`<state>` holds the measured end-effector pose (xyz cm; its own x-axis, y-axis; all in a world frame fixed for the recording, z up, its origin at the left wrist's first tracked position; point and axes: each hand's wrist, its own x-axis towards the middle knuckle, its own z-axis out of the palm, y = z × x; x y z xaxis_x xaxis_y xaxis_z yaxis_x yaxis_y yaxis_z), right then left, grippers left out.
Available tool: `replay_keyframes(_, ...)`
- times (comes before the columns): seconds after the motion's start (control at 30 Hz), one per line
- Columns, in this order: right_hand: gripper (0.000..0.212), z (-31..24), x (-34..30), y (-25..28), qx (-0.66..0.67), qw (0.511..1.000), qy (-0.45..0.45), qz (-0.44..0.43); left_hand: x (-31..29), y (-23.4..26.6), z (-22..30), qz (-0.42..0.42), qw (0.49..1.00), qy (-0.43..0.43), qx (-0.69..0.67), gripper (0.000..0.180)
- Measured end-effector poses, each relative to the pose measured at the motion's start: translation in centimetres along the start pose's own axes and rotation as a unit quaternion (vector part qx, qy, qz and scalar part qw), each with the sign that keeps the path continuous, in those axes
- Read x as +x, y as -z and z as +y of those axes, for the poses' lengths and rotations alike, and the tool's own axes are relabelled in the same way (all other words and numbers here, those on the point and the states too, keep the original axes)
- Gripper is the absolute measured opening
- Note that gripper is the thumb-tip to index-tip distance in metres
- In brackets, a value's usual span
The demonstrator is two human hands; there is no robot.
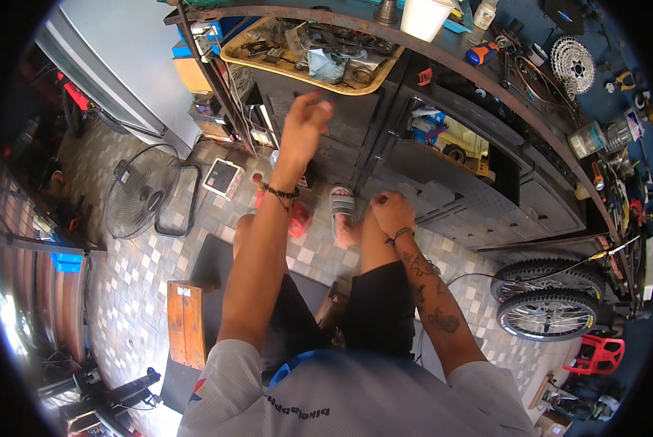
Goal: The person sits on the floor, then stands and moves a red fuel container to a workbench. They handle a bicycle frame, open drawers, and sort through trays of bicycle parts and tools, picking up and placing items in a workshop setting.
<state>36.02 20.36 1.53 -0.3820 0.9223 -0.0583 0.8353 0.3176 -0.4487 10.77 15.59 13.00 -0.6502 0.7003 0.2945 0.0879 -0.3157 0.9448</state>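
My left hand (306, 135) is raised in front of me, just below the near edge of a yellow tray (370, 86). Motion blurs its fingers, which look partly bent, and I make out nothing held in them. Dark metal parts (348, 40) and a crumpled pale-blue rag (326, 65) lie in the tray. By my right knee, my right hand (393, 211) has its fingers curled in. Whatever they might hold is hidden.
A workbench with dark cabinets (443, 186) curves across the front, with a cassette sprocket (573, 64) at its right. Two bicycle wheels (549, 313) lie at right. A black fan (143, 191) and a wooden box (186, 324) are at left.
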Motion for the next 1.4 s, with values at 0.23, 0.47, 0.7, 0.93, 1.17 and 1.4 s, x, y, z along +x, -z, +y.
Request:
replay_keyframes(0.23,0.030,1.3,-0.1,0.1,0.030,0.999,-0.021,-0.021,7.0,-0.4,3.9,0.070,0.965,0.148,-0.206,0.046)
replay_keyframes(0.47,0.036,0.6,-1.0,0.7,0.057,0.998,0.026,0.025,3.8,-0.4,3.7,0.061,0.957,0.150,-0.243,0.028)
replay_keyframes(0.7,0.055,0.1,0.0,0.6,0.350,0.928,0.125,0.026,-5.9,5.4,5.2,0.068,0.938,0.108,-0.323,0.039)
replay_keyframes(0.93,0.090,-9.5,3.8,7.9,0.805,0.537,0.065,-0.243,-15.6,10.5,7.4,0.088,0.945,0.071,-0.306,0.064)
replay_keyframes(1.17,0.071,-13.4,3.4,8.9,0.831,0.521,0.049,-0.187,-25.0,15.0,8.3,0.170,0.932,0.132,-0.292,0.067)
replay_keyframes(1.4,0.053,-7.3,-5.0,6.1,0.800,0.549,0.053,-0.236,-34.5,21.9,7.8,0.224,0.926,0.173,-0.250,0.075)
